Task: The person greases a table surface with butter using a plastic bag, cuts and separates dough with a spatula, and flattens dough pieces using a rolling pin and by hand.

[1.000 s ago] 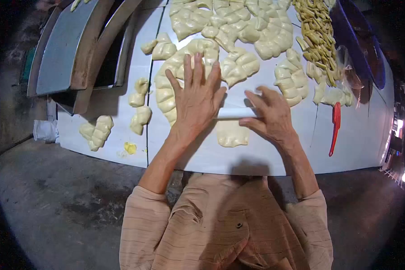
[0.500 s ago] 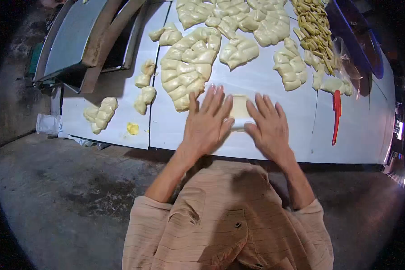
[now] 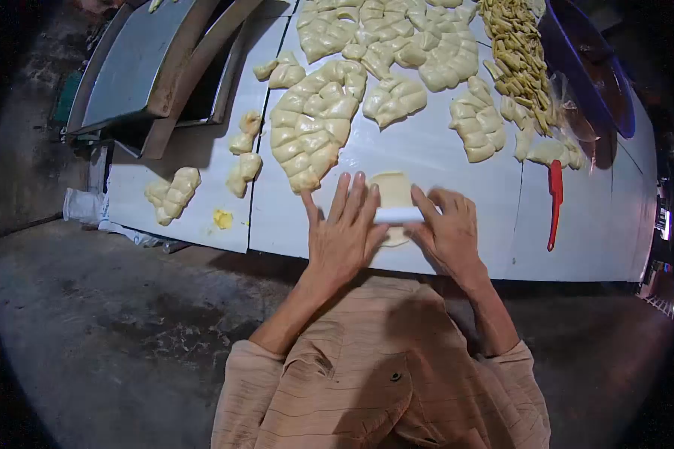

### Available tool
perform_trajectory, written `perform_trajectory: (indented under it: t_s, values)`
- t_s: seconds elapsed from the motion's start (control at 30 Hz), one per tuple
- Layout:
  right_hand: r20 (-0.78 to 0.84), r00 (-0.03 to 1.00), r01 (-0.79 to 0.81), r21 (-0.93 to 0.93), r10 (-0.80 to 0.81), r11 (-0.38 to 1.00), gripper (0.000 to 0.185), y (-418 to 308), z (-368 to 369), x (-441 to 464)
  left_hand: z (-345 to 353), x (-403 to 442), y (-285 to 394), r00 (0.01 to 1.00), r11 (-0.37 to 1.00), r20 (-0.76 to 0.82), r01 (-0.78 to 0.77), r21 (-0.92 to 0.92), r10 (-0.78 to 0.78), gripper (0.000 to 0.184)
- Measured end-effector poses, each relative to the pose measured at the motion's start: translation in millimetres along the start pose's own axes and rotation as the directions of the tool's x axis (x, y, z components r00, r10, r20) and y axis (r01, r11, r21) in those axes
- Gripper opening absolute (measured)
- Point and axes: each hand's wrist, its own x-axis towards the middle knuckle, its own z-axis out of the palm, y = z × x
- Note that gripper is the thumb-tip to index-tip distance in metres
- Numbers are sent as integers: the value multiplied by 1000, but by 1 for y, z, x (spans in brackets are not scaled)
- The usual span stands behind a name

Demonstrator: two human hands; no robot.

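A short white rolling pin [image 3: 398, 215] lies across a thin, flattened piece of dough [image 3: 391, 188] near the table's front edge. My left hand [image 3: 340, 233] rests over the pin's left end, fingers stretched out and spread, thumb beside the dough. At the other end, my right hand [image 3: 451, 233] has its thumb and curled fingers closed on the pin. Both pin ends are hidden under the hands. Just beyond my left fingertips is a large cluster of pale, glossy dough pieces [image 3: 311, 123].
More dough clusters [image 3: 449, 56] cover the far side. A red-handled tool [image 3: 555, 202] lies at right, below a pile of cut yellowish strips [image 3: 515, 63] and a blue basin [image 3: 584, 67]. Metal trays [image 3: 138, 67] stand at left. A yellow smear [image 3: 222, 218] sits near the front edge.
The fingers of my right hand have gone from spread out to curled around the pin. The flattened dough now shows on both sides of the pin. The view has shifted slightly.
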Motion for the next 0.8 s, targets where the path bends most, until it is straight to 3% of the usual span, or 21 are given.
perform_trajectory:
  t_s: [0.03,0.1,0.33,0.43,0.47,0.5,0.57,0.67,0.7,0.77,0.8]
  values:
    - [57,995,-79,-101,85,992,61,-1,3,10,6,13,-4,1000,999,-18,2,-45,-2,61]
    - [-24,997,-75,-198,72,977,61,5,4,28,2,34,-7,994,997,83,78,-16,-76,57]
    - [-318,942,-220,-335,110,916,56,37,11,127,25,131,-43,985,991,-140,114,74,-103,51]
    - [-318,945,54,-82,-77,995,58,59,-4,144,32,162,-52,967,995,-252,63,82,-41,51]
    - [-319,921,215,-54,-221,975,59,59,-9,137,34,167,-56,960,995,-278,36,89,-10,50]
    - [-169,954,269,105,-249,957,57,52,-18,131,34,169,-60,952,995,-305,13,101,19,49]
    - [26,944,330,-11,-329,944,51,59,-6,106,27,161,-63,943,997,-332,1,79,26,48]
    - [-21,988,154,51,-153,987,45,62,-21,79,-1,126,-59,938,997,-346,-19,-72,-7,47]
    - [-130,990,62,94,-49,994,43,65,-27,73,-11,111,-57,946,996,-324,-39,-84,9,46]
    - [-334,928,-98,204,163,974,40,70,-41,66,-12,80,-56,990,973,-131,-82,-216,54,49]
    - [-328,902,-237,169,282,957,39,70,-50,65,-11,71,-49,996,977,-43,-87,-195,80,53]
